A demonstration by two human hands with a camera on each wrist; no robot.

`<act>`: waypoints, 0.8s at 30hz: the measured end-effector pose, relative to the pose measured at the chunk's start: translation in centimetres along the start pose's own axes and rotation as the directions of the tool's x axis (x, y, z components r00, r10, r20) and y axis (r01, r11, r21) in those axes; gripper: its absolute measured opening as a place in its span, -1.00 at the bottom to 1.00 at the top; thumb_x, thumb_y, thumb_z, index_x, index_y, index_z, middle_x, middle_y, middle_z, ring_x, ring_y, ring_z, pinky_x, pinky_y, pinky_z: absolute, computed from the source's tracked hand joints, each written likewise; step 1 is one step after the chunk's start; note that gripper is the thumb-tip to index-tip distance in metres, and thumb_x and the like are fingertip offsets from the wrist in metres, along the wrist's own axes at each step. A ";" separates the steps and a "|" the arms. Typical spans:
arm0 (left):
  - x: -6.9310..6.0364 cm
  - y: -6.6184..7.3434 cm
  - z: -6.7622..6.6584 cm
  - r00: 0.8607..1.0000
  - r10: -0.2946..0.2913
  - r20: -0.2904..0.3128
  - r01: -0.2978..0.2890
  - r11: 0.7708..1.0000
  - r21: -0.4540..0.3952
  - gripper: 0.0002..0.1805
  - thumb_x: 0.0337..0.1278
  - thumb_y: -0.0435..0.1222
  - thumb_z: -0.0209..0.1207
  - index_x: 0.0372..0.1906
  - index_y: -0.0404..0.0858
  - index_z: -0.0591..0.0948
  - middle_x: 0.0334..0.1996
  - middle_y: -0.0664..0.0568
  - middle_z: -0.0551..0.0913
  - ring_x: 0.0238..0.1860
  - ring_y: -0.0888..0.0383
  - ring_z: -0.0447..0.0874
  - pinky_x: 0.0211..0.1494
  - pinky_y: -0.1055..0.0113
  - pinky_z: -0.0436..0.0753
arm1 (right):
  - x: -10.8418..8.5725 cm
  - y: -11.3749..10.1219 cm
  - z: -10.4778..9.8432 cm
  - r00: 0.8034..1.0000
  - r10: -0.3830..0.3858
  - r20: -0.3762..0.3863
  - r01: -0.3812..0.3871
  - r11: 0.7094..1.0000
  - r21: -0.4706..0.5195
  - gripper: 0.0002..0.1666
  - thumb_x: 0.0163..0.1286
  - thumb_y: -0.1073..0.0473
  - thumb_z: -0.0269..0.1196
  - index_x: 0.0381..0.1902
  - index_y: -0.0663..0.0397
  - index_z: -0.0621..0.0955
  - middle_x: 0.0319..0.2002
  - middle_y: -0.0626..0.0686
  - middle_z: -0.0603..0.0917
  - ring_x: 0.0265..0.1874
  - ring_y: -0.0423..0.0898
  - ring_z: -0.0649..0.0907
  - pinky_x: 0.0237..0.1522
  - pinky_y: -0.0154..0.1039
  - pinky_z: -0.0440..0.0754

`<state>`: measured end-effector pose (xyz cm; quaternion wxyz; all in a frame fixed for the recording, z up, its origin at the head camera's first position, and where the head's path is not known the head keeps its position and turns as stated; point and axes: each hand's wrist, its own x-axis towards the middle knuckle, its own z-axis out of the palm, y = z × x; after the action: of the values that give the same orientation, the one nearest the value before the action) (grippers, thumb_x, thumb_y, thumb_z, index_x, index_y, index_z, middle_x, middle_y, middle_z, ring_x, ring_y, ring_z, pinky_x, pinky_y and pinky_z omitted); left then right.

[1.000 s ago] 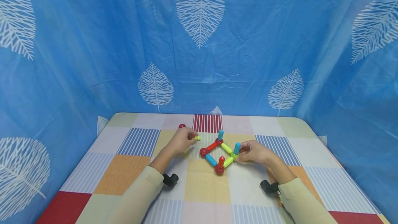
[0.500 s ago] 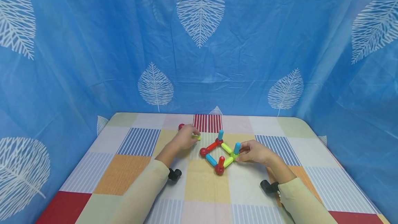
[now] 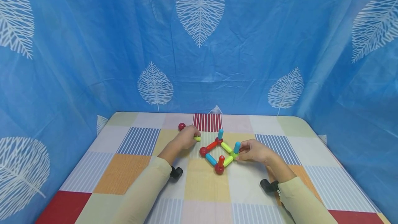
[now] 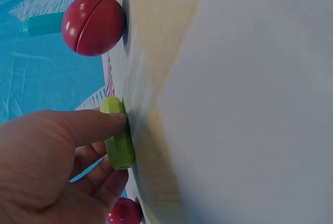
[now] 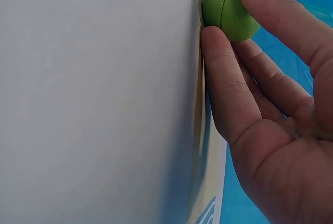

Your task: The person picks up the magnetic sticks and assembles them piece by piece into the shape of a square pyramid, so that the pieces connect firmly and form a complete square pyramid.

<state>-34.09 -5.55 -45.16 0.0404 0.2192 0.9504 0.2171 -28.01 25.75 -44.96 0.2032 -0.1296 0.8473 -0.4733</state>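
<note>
My left hand (image 3: 185, 138) pinches a short yellow-green rod (image 4: 119, 151) between thumb and fingers, low over the cloth. To its right lies a four-sided frame of rods and balls, with a red ball (image 3: 203, 152) at its left corner. The fingers of my right hand (image 3: 255, 152) hold the green ball (image 5: 231, 13) at the frame's right corner. On that ball stands a blue rod (image 3: 237, 147). Another blue rod (image 3: 220, 134) rises from the back corner, and a red rod (image 3: 221, 161) from the red ball (image 3: 219, 169) in front.
A loose red ball (image 3: 181, 126) sits behind my left hand. The patchwork tablecloth (image 3: 206, 191) covers the table, and a blue leaf-print curtain (image 3: 242, 61) surrounds its back and sides.
My left hand has turned slightly and its wrist has moved a little to the right, so the loose red ball shows more fully. My right hand and the frame stay still.
</note>
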 end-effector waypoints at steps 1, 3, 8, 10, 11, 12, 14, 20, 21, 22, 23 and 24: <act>0.0 0.0 0.0 1.000 -0.006 0.004 0.006 1.000 -0.008 -0.69 0.16 -0.47 0.35 0.03 -0.29 0.76 -0.10 -0.07 0.70 -0.06 0.06 0.59 0.21 0.14 0.66 | 0.0 0.0 0.0 1.000 0.000 0.000 0.000 1.000 0.000 -0.64 0.22 0.26 0.49 -0.05 0.29 0.70 -0.13 0.13 0.77 -0.16 -0.11 0.73 -0.10 -0.26 0.72; 0.0 0.0 0.0 1.000 -0.012 0.008 0.012 1.000 -0.008 -0.69 0.16 -0.46 0.36 0.03 -0.28 0.76 -0.10 -0.07 0.70 -0.06 0.07 0.59 0.21 0.14 0.66 | 0.0 0.0 0.0 1.000 0.004 -0.001 -0.004 1.000 0.000 -0.65 0.22 0.25 0.49 -0.05 0.28 0.70 -0.13 0.12 0.77 -0.17 -0.12 0.72 -0.11 -0.27 0.71; -0.3 0.0 -0.1 0.999 -0.035 0.016 0.036 0.999 -0.017 -0.69 0.16 -0.45 0.36 0.04 -0.27 0.76 -0.06 -0.07 0.72 0.00 0.04 0.62 0.24 0.13 0.66 | 0.2 0.2 0.1 1.000 0.014 -0.003 -0.014 1.000 0.002 -0.65 0.22 0.24 0.50 -0.06 0.26 0.71 -0.14 0.10 0.77 -0.17 -0.13 0.72 -0.11 -0.28 0.71; -0.4 0.1 -0.2 0.999 -0.046 0.017 0.047 0.998 -0.033 -0.69 0.17 -0.45 0.36 0.04 -0.26 0.76 -0.03 -0.07 0.72 0.04 0.02 0.63 0.26 0.12 0.66 | 0.3 0.3 0.1 1.000 0.014 -0.004 -0.014 1.000 0.002 -0.64 0.21 0.23 0.51 -0.06 0.25 0.71 -0.14 0.09 0.77 -0.16 -0.13 0.73 -0.10 -0.28 0.71; -0.5 0.1 -0.2 0.999 -0.047 0.015 0.047 0.998 -0.038 -0.69 0.17 -0.45 0.36 0.04 -0.26 0.76 -0.02 -0.07 0.72 0.05 0.02 0.63 0.27 0.11 0.65 | 0.3 0.3 0.0 1.000 0.015 -0.004 -0.015 1.000 0.002 -0.64 0.21 0.23 0.51 -0.06 0.25 0.71 -0.14 0.09 0.77 -0.15 -0.12 0.73 -0.09 -0.27 0.72; -0.6 0.1 -0.3 0.999 -0.047 0.013 0.048 0.998 -0.046 -0.69 0.18 -0.45 0.36 0.04 -0.26 0.76 -0.02 -0.08 0.72 0.06 0.01 0.63 0.28 0.11 0.65 | 0.3 0.3 0.0 1.000 0.017 -0.007 -0.017 1.000 0.004 -0.64 0.21 0.24 0.51 -0.06 0.25 0.71 -0.14 0.09 0.77 -0.15 -0.12 0.73 -0.09 -0.27 0.72; -0.7 0.1 -0.3 0.999 -0.045 0.004 0.045 0.997 -0.060 -0.69 0.18 -0.45 0.36 0.04 -0.26 0.76 -0.02 -0.08 0.71 0.05 0.01 0.63 0.27 0.11 0.65 | 0.3 0.3 0.0 1.000 0.016 -0.008 -0.016 1.000 0.001 -0.64 0.21 0.24 0.51 -0.06 0.25 0.71 -0.14 0.09 0.77 -0.15 -0.11 0.74 -0.08 -0.27 0.72; -1.2 0.0 -0.3 0.999 -0.033 -0.035 0.029 0.992 -0.120 -0.71 0.17 -0.40 0.39 0.01 -0.23 0.74 -0.10 -0.04 0.70 -0.05 0.05 0.62 0.19 0.15 0.69 | 0.3 0.4 0.0 1.000 0.016 -0.008 -0.016 1.000 -0.009 -0.64 0.20 0.24 0.51 -0.07 0.26 0.71 -0.13 0.10 0.77 -0.16 -0.12 0.73 -0.09 -0.27 0.72; -1.3 0.0 -0.3 0.999 -0.033 -0.038 0.027 0.990 -0.139 -0.71 0.17 -0.39 0.39 0.01 -0.22 0.73 -0.10 -0.04 0.70 -0.05 0.06 0.63 0.18 0.15 0.70 | 0.3 0.4 0.0 1.000 0.019 -0.009 -0.019 1.000 -0.005 -0.64 0.20 0.24 0.52 -0.07 0.25 0.71 -0.13 0.10 0.77 -0.16 -0.11 0.73 -0.09 -0.27 0.72; -1.4 0.0 -0.3 0.998 -0.038 -0.040 0.031 0.986 -0.163 -0.71 0.18 -0.39 0.39 0.01 -0.21 0.73 -0.11 -0.03 0.70 -0.05 0.06 0.63 0.17 0.16 0.70 | 0.3 0.4 0.0 1.000 0.021 -0.009 -0.021 1.000 -0.004 -0.64 0.20 0.23 0.51 -0.07 0.25 0.71 -0.13 0.10 0.77 -0.15 -0.11 0.74 -0.09 -0.27 0.72; -1.5 0.0 -0.3 0.998 -0.041 -0.042 0.032 0.982 -0.186 -0.72 0.18 -0.39 0.39 0.01 -0.21 0.72 -0.11 -0.03 0.70 -0.06 0.07 0.63 0.16 0.16 0.71 | 0.3 0.4 0.0 1.000 0.021 -0.009 -0.021 1.000 -0.004 -0.64 0.20 0.23 0.51 -0.07 0.25 0.71 -0.13 0.09 0.77 -0.15 -0.11 0.74 -0.08 -0.26 0.72; -1.6 0.0 -0.4 0.998 -0.044 -0.046 0.033 0.977 -0.212 -0.72 0.17 -0.39 0.39 0.00 -0.20 0.72 -0.12 -0.02 0.70 -0.06 0.07 0.63 0.16 0.15 0.71 | 0.3 0.4 -0.1 1.000 0.022 -0.009 -0.022 1.000 -0.003 -0.64 0.20 0.23 0.51 -0.07 0.25 0.71 -0.13 0.08 0.77 -0.14 -0.11 0.74 -0.08 -0.26 0.72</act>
<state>-32.69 -6.41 -44.86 0.0437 0.1896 0.9267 0.3216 -28.33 25.88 -45.36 0.2042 -0.1185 0.8502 -0.4705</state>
